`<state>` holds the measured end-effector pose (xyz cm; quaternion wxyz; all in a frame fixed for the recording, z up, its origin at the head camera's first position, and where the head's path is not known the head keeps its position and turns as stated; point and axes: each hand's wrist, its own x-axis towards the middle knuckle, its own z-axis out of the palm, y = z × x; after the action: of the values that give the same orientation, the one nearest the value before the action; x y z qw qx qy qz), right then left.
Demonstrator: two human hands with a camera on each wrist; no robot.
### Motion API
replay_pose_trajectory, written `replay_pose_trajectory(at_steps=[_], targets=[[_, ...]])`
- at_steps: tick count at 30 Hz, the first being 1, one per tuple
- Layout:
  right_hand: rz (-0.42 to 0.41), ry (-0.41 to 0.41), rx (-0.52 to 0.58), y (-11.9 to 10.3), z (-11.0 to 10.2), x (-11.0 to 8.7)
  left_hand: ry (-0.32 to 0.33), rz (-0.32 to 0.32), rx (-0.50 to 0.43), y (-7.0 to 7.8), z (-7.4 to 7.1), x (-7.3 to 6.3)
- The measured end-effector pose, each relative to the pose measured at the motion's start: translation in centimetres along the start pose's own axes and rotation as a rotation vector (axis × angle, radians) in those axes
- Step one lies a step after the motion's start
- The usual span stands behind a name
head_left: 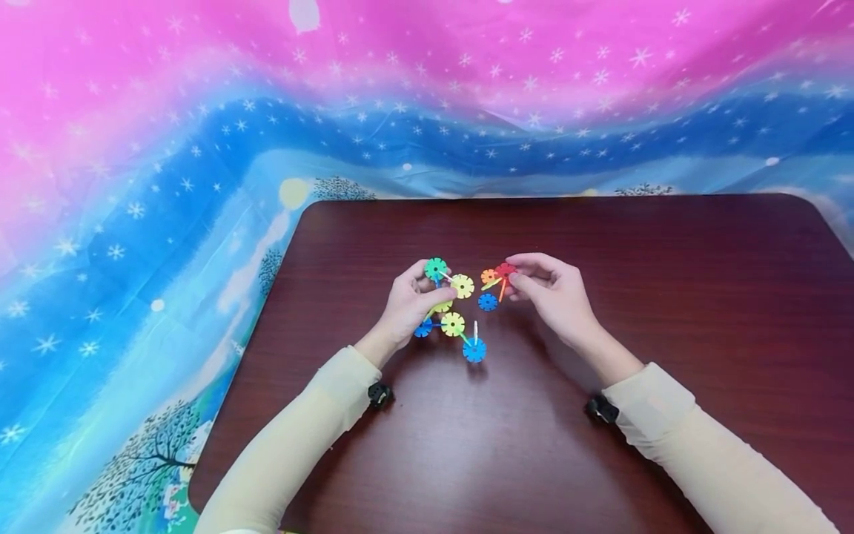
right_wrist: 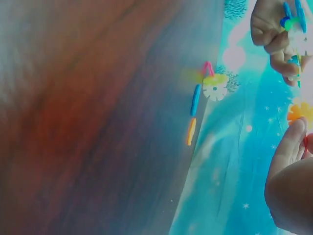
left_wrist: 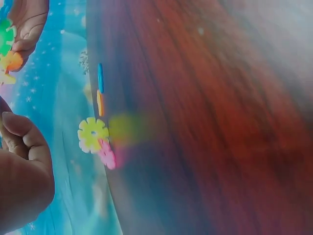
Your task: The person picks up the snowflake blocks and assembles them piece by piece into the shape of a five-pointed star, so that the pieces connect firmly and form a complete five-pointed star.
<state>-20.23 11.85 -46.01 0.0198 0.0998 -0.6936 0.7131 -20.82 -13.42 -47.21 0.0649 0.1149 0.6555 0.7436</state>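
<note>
My left hand (head_left: 408, 305) grips a linked chain of notched plastic snowflake discs, in green (head_left: 436, 268), yellow (head_left: 452, 324) and blue (head_left: 474, 350). Part of the chain hangs below the fingers toward me. Across from it, my right hand (head_left: 552, 289) pinches a red disc (head_left: 505, 273) between thumb and fingers, with other discs slotted to it, one an orange disc (right_wrist: 299, 111). Between the hands in the head view is a blue disc (head_left: 488, 302). The wrist views show the hands only at the frame edges, so much of both pieces is cut off there.
On the dark wooden table (head_left: 667, 297), near its far edge, a yellow disc (left_wrist: 93, 134) stands beside a pink disc (left_wrist: 107, 155). A blue disc (left_wrist: 100, 78) and an orange disc (left_wrist: 100, 103) show edge-on. A patterned cloth (head_left: 427, 119) hangs behind the table.
</note>
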Motion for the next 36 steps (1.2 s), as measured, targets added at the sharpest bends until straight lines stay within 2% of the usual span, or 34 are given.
replay_pose_trajectory(at_steps=[7, 15, 19, 25, 32, 36], targets=[[0.058, 0.038, 0.156, 0.1, 0.3, -0.2, 0.037, 0.027, 0.013, -0.2, 1.0, 0.2], [0.048, 0.056, 0.153, 0.2, 0.4, -0.4, 0.047, 0.034, 0.015, -0.4, 1.5, 0.2], [0.037, 0.064, 0.148, 0.3, 0.5, -0.5, 0.045, 0.036, -0.019, -0.5, 1.7, 0.1], [-0.018, 0.059, 0.116, 0.6, 0.3, -0.6, 0.034, 0.054, -0.024, -0.5, 1.8, 0.1], [-0.142, 0.004, 0.077, 0.8, -0.1, -1.0, 0.016, 0.071, -0.006, -0.5, 1.9, 0.2], [-0.164, -0.006, 0.053, 0.7, -0.1, -1.0, 0.006, 0.09, -0.01, -0.4, 1.9, 0.2]])
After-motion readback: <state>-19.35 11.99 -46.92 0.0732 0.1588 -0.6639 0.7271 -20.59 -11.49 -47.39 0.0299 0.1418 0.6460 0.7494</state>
